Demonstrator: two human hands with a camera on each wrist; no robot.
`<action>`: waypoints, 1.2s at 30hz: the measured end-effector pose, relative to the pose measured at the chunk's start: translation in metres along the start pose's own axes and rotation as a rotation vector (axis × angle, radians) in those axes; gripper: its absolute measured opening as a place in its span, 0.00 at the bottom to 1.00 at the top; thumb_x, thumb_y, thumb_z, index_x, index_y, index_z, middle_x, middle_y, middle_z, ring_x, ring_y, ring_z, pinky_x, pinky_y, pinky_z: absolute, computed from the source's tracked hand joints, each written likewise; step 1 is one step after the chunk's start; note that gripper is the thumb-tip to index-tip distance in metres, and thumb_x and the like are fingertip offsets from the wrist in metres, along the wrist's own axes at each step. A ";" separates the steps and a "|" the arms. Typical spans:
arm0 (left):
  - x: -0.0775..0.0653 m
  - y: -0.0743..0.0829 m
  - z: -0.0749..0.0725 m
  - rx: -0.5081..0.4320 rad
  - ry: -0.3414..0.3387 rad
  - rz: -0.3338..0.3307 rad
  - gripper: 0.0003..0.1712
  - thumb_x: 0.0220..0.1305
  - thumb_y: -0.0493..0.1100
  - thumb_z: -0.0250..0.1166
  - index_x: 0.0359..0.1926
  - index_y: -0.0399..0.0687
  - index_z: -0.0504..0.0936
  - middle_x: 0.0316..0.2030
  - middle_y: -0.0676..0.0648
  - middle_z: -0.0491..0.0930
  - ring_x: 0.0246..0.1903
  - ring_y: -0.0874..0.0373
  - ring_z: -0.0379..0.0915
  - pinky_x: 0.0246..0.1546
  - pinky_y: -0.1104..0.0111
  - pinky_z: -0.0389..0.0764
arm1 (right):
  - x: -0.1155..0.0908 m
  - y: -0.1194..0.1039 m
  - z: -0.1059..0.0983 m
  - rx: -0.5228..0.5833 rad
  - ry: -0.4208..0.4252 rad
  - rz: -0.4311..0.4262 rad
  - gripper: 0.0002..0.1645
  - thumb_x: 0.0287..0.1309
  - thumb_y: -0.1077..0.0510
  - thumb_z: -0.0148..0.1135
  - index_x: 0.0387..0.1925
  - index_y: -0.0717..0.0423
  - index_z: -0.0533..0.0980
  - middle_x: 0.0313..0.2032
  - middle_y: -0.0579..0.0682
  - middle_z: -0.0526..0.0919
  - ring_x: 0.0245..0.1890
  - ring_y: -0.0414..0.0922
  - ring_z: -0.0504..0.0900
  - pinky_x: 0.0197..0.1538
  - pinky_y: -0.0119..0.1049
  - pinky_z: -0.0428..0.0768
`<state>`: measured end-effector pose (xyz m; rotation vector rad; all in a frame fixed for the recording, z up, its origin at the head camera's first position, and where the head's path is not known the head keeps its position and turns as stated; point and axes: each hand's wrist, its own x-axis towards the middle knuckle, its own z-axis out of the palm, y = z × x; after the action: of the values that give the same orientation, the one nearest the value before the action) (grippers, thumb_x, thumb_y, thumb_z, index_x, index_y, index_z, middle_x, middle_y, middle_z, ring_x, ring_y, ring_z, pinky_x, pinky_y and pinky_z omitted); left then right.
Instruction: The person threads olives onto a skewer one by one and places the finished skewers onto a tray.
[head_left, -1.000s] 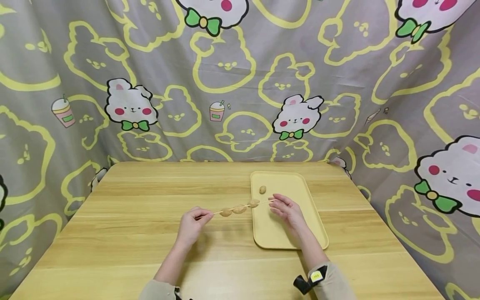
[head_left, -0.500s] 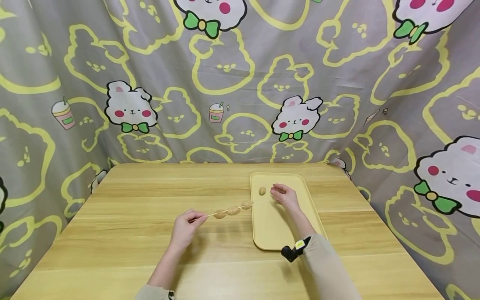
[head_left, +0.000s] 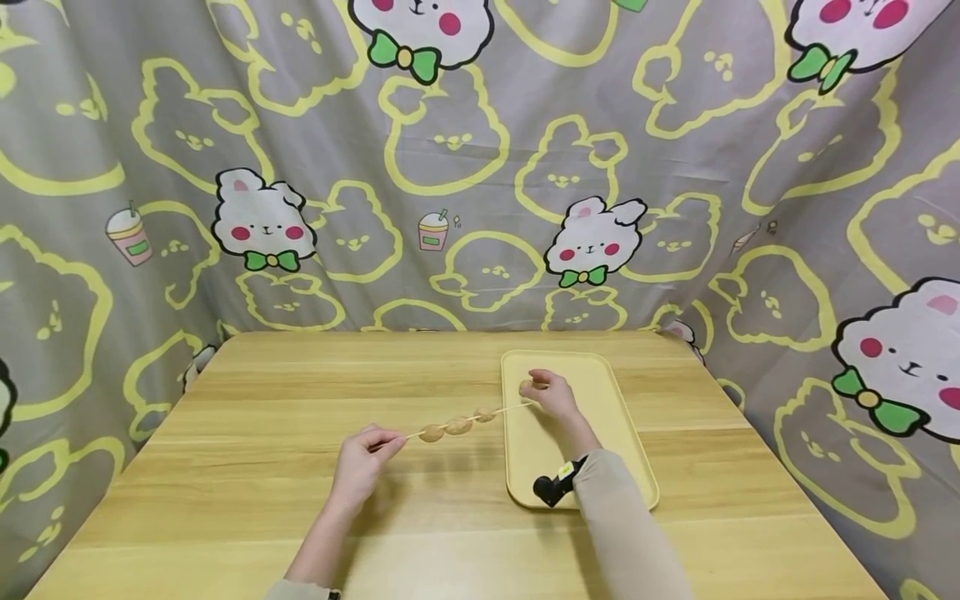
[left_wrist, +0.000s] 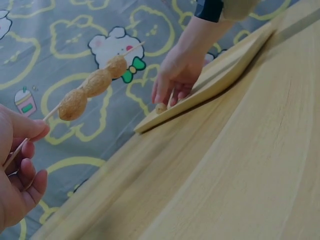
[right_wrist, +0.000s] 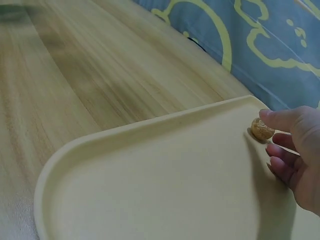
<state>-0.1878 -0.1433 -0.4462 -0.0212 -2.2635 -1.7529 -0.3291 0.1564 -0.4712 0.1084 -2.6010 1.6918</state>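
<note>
My left hand [head_left: 363, 458] pinches the near end of a thin wooden skewer [head_left: 512, 407] between thumb and fingers, holding it above the table. Threaded on the skewer are three brown, rough-skinned balls [left_wrist: 97, 83], close together, with the bare tip sticking out past them. A loose ball [right_wrist: 262, 129] of the same kind lies towards the far left corner of the yellow tray [right_wrist: 165, 122]. My right hand [head_left: 553, 395] is at this ball, its thumb over it and its fingers slightly bent beside it. A firm grip does not show.
The tray lies on the right half of a wooden table [head_left: 262, 467]. A grey curtain [head_left: 480, 150] with yellow outlines and white rabbit faces hangs behind and at both sides. A black wrist camera [head_left: 555, 486] sits on the right sleeve.
My right hand has moved left and away from me, past the skewer's tip, to the loose ball. The left hand has drawn the skewer a little left and nearer.
</note>
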 end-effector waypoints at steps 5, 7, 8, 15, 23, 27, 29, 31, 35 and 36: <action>-0.001 -0.002 0.000 -0.020 -0.006 -0.011 0.02 0.51 0.30 0.68 0.28 0.33 0.84 0.23 0.50 0.76 0.25 0.65 0.68 0.27 0.76 0.70 | -0.003 -0.002 0.002 -0.063 -0.024 -0.002 0.28 0.52 0.66 0.62 0.56 0.69 0.69 0.45 0.64 0.78 0.47 0.57 0.76 0.52 0.46 0.73; -0.002 -0.003 0.000 -0.027 -0.012 -0.016 0.02 0.51 0.30 0.68 0.28 0.33 0.84 0.23 0.49 0.76 0.25 0.65 0.68 0.28 0.75 0.70 | -0.003 -0.002 0.002 -0.084 -0.021 0.004 0.28 0.51 0.67 0.62 0.56 0.69 0.70 0.44 0.63 0.79 0.46 0.55 0.76 0.51 0.45 0.73; -0.002 -0.003 0.000 -0.027 -0.015 -0.017 0.02 0.51 0.30 0.68 0.28 0.33 0.84 0.23 0.49 0.76 0.25 0.65 0.68 0.28 0.75 0.70 | -0.003 -0.002 0.002 -0.103 -0.016 -0.002 0.27 0.51 0.68 0.62 0.55 0.69 0.70 0.44 0.63 0.79 0.46 0.55 0.76 0.51 0.45 0.73; -0.004 -0.003 0.000 -0.047 -0.021 -0.018 0.03 0.51 0.31 0.68 0.29 0.32 0.84 0.24 0.49 0.76 0.26 0.65 0.68 0.28 0.75 0.70 | -0.002 -0.002 0.000 -0.224 -0.014 -0.051 0.22 0.48 0.67 0.59 0.49 0.67 0.75 0.44 0.60 0.80 0.45 0.54 0.76 0.52 0.48 0.70; -0.003 -0.005 -0.002 -0.045 -0.013 -0.009 0.04 0.51 0.30 0.68 0.29 0.31 0.84 0.24 0.49 0.77 0.25 0.65 0.68 0.27 0.76 0.70 | 0.000 0.004 -0.001 -0.266 0.006 -0.186 0.15 0.44 0.62 0.63 0.37 0.64 0.76 0.32 0.55 0.76 0.31 0.48 0.75 0.37 0.42 0.72; -0.002 -0.006 -0.002 -0.024 0.001 0.014 0.03 0.50 0.29 0.68 0.28 0.32 0.84 0.24 0.49 0.78 0.26 0.66 0.70 0.27 0.76 0.71 | -0.002 0.001 0.001 -0.218 0.022 -0.182 0.15 0.42 0.68 0.64 0.36 0.67 0.74 0.33 0.57 0.72 0.30 0.47 0.73 0.35 0.39 0.72; -0.002 -0.006 -0.002 -0.018 0.001 0.015 0.03 0.50 0.29 0.68 0.28 0.32 0.84 0.24 0.49 0.78 0.26 0.66 0.70 0.27 0.76 0.71 | -0.003 0.000 0.000 -0.206 0.032 -0.175 0.14 0.43 0.69 0.65 0.36 0.66 0.74 0.34 0.57 0.72 0.30 0.46 0.72 0.35 0.35 0.72; -0.002 -0.006 -0.002 -0.019 0.000 0.002 0.02 0.50 0.29 0.68 0.28 0.32 0.84 0.24 0.48 0.78 0.26 0.65 0.70 0.27 0.76 0.71 | -0.006 -0.001 -0.002 -0.182 0.034 -0.165 0.14 0.43 0.70 0.65 0.37 0.66 0.74 0.36 0.57 0.72 0.30 0.45 0.72 0.35 0.33 0.72; -0.003 -0.006 -0.003 -0.029 -0.006 -0.033 0.03 0.51 0.30 0.67 0.29 0.32 0.84 0.25 0.47 0.78 0.26 0.64 0.70 0.28 0.75 0.71 | -0.012 -0.002 -0.006 -0.096 0.016 -0.125 0.16 0.45 0.70 0.65 0.39 0.64 0.74 0.40 0.58 0.72 0.31 0.44 0.73 0.35 0.32 0.72; -0.003 -0.005 -0.004 -0.028 -0.008 -0.040 0.03 0.52 0.30 0.67 0.29 0.32 0.84 0.25 0.47 0.78 0.26 0.64 0.70 0.28 0.75 0.71 | -0.014 -0.002 -0.007 -0.067 0.010 -0.116 0.16 0.45 0.70 0.65 0.40 0.64 0.74 0.41 0.58 0.72 0.31 0.44 0.73 0.34 0.32 0.73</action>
<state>-0.1851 -0.1479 -0.4511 0.0118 -2.2599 -1.8074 -0.3154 0.1626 -0.4671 0.2427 -2.5858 1.5628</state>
